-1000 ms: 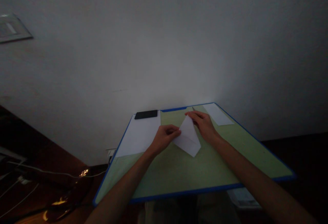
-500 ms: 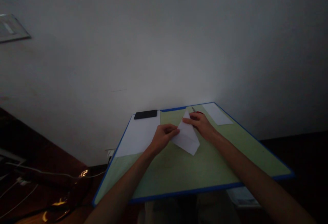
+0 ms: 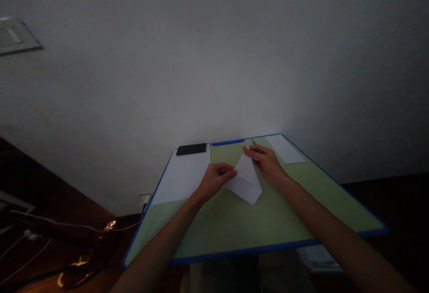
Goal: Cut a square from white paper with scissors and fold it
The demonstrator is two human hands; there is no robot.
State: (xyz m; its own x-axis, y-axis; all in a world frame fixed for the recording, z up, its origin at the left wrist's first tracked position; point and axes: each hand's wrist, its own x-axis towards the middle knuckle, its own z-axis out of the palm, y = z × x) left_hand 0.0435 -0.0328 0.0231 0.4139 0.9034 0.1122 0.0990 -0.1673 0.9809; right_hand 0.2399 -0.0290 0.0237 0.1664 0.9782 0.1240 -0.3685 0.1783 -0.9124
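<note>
A folded sheet of white paper (image 3: pixel 247 180), narrow at its far end and wider towards me, is held a little above the middle of the table. My left hand (image 3: pixel 218 177) pinches its left edge between thumb and fingers. At the narrow far tip, my right hand (image 3: pixel 266 162) grips the paper with its thumb and fingertips. Just beyond the right hand a thin metal point (image 3: pixel 254 142) shows on the table; the hand hides the remainder of that tool.
The pale green table (image 3: pixel 214 235) has a blue rim and stands against a grey wall (image 3: pixel 214 60). White paper (image 3: pixel 182 177) lies at the left with a black phone-like slab (image 3: pixel 191 149) on it. A white strip (image 3: pixel 286 149) lies far right. Cables (image 3: pixel 73 225) hang at the left.
My right hand has slid along the paper's edge to its far tip. The left hand keeps its pinch in nearly the same place. A red part beside the right hand is now covered.
</note>
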